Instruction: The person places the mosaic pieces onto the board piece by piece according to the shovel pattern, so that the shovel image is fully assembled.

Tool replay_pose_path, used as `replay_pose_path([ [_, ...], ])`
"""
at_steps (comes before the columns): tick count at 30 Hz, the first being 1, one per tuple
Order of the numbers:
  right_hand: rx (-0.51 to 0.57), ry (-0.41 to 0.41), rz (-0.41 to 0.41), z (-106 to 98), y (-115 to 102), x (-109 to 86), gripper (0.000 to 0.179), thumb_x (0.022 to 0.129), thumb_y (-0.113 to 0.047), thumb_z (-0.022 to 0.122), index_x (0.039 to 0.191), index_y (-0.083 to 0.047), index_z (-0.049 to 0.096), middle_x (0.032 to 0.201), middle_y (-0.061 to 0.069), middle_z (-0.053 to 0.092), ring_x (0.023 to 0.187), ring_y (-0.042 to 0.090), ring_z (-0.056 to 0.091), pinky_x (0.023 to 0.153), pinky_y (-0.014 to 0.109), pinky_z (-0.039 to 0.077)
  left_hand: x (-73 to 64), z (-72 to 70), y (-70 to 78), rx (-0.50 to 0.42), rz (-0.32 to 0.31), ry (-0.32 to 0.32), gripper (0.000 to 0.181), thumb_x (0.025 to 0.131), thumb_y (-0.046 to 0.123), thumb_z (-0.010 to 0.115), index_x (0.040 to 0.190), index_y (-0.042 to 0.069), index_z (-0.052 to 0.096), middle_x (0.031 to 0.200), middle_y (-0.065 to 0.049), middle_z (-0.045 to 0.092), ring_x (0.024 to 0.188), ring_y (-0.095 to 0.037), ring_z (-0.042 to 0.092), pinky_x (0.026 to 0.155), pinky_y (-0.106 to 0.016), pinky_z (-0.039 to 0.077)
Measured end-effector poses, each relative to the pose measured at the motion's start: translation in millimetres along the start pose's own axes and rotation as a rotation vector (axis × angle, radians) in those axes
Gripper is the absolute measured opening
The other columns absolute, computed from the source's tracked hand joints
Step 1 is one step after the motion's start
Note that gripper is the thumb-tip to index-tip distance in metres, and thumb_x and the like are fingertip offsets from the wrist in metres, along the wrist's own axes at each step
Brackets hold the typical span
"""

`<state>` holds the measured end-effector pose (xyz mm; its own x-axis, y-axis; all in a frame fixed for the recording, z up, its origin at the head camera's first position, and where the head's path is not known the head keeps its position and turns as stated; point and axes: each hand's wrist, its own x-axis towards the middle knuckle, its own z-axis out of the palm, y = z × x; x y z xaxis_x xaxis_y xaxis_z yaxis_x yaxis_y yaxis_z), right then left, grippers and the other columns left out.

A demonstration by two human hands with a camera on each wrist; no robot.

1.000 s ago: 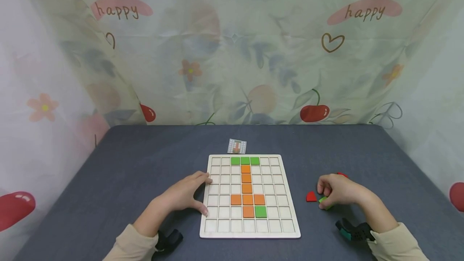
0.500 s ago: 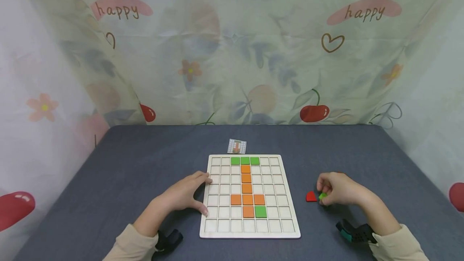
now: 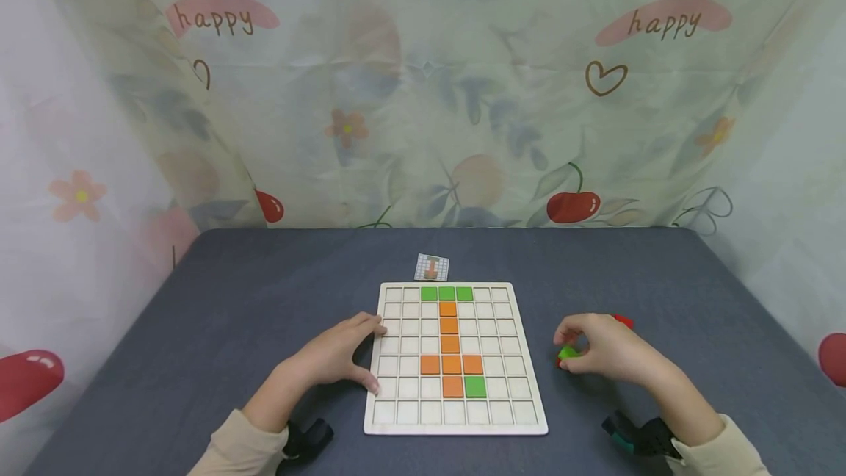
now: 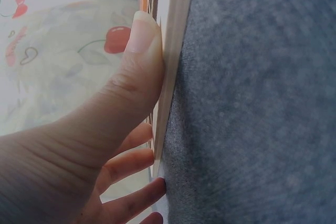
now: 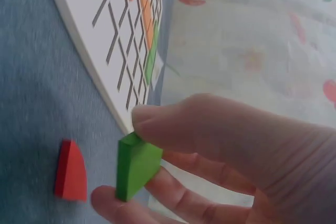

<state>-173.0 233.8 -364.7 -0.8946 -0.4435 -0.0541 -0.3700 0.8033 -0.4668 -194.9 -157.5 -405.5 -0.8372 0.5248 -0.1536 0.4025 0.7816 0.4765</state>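
Right hand (image 3: 604,344) pinches the green piece (image 5: 140,167), now shifted closer to the white board (image 3: 456,430), though not yet on it; left hand (image 3: 330,352) rests, fingers spread, against the board's left edge.

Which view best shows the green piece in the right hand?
Right wrist. The green piece is close up there, pinched in the right hand, with a broad face and its thickness visible. Head shows it small and partly covered by that hand; left wrist doesn't show it.
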Motion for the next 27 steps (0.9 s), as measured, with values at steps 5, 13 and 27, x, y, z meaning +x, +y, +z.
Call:
replay_pose_path([
  [5, 0.013, 0.023, -0.023, 4.3, -11.7, 0.5, 0.016, 0.074, -0.016, 0.076, 0.086, -0.013, 0.067, 0.082, -0.006, 0.061, 0.074, 0.008, 0.054, 0.061, 0.019, 0.046, -0.4, -0.2, 0.0, -0.002, -0.001, 0.001, 0.087, 0.059, 0.044, 0.083, 0.130, 0.006, 0.050, 0.137, -0.015, 0.045, 0.127, -0.032, 0.044, 0.103, -0.049, 0.039],
  [13, 0.000, 0.089, -0.057, 12.3, -30.1, 3.7, 0.015, 0.075, -0.013, 0.075, 0.088, -0.012, 0.068, 0.086, -0.004, 0.062, 0.063, 0.002, 0.052, 0.056, 0.017, 0.043, -0.1, -0.6, 0.6, -0.006, 0.000, -0.003, 0.086, 0.059, 0.043, 0.083, 0.129, 0.006, 0.050, 0.137, -0.015, 0.045, 0.127, -0.032, 0.044, 0.103, -0.049, 0.039],
  [27, 0.154, 0.052, -0.149, 25.0, -50.6, 12.6, 0.018, 0.078, -0.004, 0.070, 0.096, -0.007, 0.067, 0.092, 0.002, 0.059, 0.068, 0.001, 0.054, 0.058, 0.017, 0.047, -0.2, -0.7, 1.1, -0.006, -0.005, 0.001, 0.087, 0.059, 0.042, 0.083, 0.130, 0.005, 0.049, 0.137, -0.015, 0.045, 0.127, -0.032, 0.045, 0.103, -0.048, 0.039],
])
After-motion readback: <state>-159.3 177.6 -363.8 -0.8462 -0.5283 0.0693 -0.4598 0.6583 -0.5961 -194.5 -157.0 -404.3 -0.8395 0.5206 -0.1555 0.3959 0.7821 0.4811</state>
